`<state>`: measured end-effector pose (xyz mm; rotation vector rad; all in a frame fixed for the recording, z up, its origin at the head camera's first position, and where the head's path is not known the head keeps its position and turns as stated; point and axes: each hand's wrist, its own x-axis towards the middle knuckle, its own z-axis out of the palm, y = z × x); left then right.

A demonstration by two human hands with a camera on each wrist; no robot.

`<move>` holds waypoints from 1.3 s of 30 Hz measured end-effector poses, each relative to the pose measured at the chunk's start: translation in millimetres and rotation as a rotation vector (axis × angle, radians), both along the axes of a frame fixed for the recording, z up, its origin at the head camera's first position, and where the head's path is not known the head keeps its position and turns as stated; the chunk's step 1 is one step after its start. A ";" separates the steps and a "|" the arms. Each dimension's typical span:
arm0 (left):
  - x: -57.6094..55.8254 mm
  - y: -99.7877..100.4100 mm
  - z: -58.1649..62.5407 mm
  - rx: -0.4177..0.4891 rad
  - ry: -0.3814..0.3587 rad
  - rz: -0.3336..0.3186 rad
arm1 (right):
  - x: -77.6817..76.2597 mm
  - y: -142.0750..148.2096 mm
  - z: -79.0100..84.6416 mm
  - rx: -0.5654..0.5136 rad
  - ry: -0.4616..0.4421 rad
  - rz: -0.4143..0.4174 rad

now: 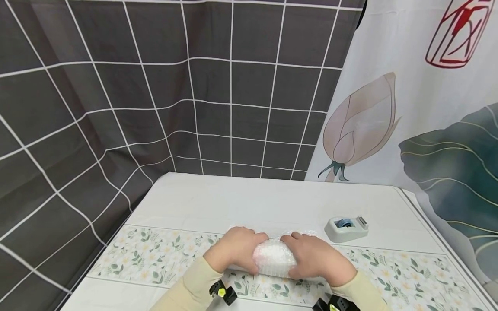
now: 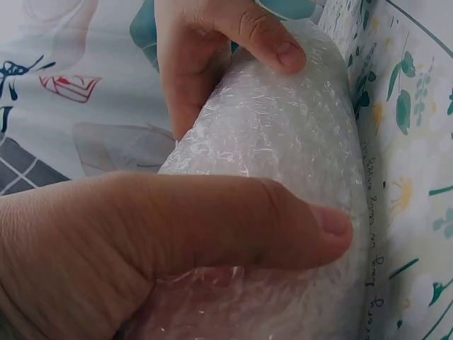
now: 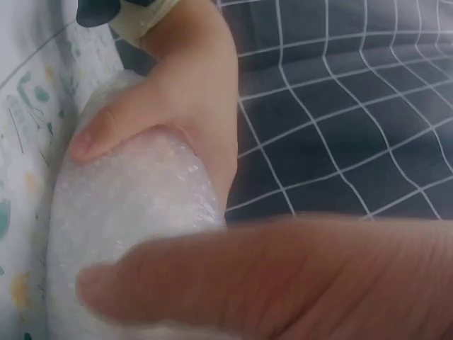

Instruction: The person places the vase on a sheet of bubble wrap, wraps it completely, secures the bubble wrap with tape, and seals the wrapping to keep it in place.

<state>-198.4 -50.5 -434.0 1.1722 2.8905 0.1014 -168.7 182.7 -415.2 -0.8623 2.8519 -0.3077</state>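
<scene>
A roll-shaped bundle in clear bubble wrap [image 1: 274,258] lies on the table between the two hands. My left hand [image 1: 242,248] grips its left end, the thumb on the near side and the fingers over the far side. At the right end my right hand [image 1: 311,255] holds it the same way. In the left wrist view the left thumb [image 2: 262,223] presses across the bubble wrap [image 2: 283,134]. Something pinkish shows faintly through the layers; what is inside cannot be made out. The right wrist view has the right thumb [image 3: 170,280] lying on the wrap.
Beyond the right hand stands a white tape dispenser [image 1: 346,233] with a blue core. A white tablecloth [image 1: 249,194] with a floral band covers the table. Dark checked curtain [image 1: 210,86] hangs behind and at left, and a flower-printed curtain [image 1: 389,43] at right.
</scene>
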 end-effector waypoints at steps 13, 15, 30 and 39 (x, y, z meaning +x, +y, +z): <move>-9.1 -3.0 2.6 0.021 -0.221 0.073 | 9.8 -14.7 -0.8 0.107 0.103 -0.072; -9.5 -2.7 2.6 0.023 -0.231 0.074 | 9.2 -15.8 -2.0 0.121 0.111 -0.082; -3.1 -5.6 11.2 0.026 -0.173 0.025 | 1.8 -13.4 -7.8 0.062 0.111 -0.054; 9.8 -0.4 14.8 0.002 -0.073 0.033 | -2.6 -9.6 -11.0 -0.007 -0.058 -0.079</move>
